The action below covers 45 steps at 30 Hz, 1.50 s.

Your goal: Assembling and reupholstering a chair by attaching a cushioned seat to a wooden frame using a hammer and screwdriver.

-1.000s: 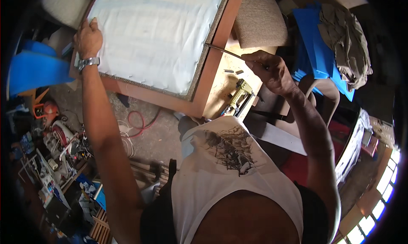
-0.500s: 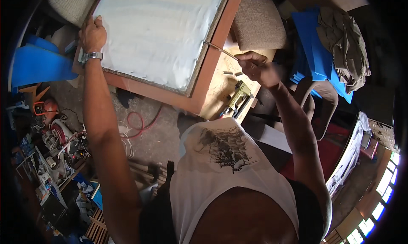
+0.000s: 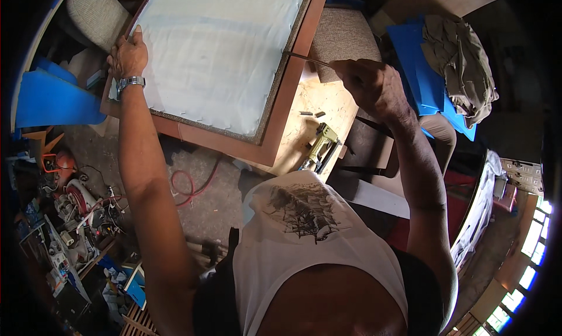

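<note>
Left hand (image 3: 129,55): presses flat on the frame (image 3: 281,110) corner, fingers spread, so it cannot slide.
Right hand (image 3: 372,87): fingers closed around a thin tool (image 3: 304,57), tip at the frame's right edge.
Stapler (image 3: 322,145): lies on the board (image 3: 310,110), close by.

My left hand (image 3: 130,56) presses flat on the brown wooden frame (image 3: 280,107) stretched with white cloth, while at the frame's opposite edge my right hand (image 3: 373,87) grips a thin metal rod (image 3: 305,57).

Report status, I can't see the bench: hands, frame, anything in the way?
Left hand flat on frame edge. Right hand grips thin tool at frame's rim. Stapler lies clear.
</note>
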### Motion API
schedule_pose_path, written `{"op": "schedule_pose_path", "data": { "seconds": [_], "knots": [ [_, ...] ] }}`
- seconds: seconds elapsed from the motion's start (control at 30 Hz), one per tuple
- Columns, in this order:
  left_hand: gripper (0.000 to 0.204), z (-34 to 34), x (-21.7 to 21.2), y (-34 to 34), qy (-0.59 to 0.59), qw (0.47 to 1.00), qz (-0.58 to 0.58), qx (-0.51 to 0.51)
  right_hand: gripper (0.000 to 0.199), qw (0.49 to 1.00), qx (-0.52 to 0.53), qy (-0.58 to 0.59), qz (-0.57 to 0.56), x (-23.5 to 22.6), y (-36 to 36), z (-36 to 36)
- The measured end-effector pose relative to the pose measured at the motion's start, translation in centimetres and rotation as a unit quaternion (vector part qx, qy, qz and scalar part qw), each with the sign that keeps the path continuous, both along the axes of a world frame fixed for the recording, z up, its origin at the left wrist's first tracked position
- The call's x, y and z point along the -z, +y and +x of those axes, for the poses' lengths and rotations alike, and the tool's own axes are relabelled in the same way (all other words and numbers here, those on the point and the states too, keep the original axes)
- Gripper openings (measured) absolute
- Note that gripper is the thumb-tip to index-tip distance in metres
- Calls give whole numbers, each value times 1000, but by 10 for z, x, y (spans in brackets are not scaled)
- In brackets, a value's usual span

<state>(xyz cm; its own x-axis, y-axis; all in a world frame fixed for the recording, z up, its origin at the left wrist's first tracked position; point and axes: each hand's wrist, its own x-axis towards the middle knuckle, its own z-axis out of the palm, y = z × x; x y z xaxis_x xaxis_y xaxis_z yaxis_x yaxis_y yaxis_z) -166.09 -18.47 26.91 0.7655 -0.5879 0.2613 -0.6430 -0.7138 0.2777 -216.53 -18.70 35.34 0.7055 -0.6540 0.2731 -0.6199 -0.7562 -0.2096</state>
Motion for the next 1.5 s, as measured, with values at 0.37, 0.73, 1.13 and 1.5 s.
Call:
{"op": "schedule_pose_path", "data": {
  "seconds": [0.37, 0.73, 1.13, 1.5],
  "knots": [
    [73, 6, 9, -7, -23, 999, 33, -3, 17, 999, -11, 33, -22, 6, -8, -5],
    [57, 52, 32, -22, -100, 988, 92, 68, 22, 974, -143, 113, -133, -7, -51, 13],
    [49, 61, 53, -24, -66, 996, 48, 19, 20, 984, -55, -48, 163, 41, -51, -11],
    [46, 20, 13, -19, -39, 998, 55, 7, 20, 614, -63, -413, 670, 124, -45, -14]
  ]
}}
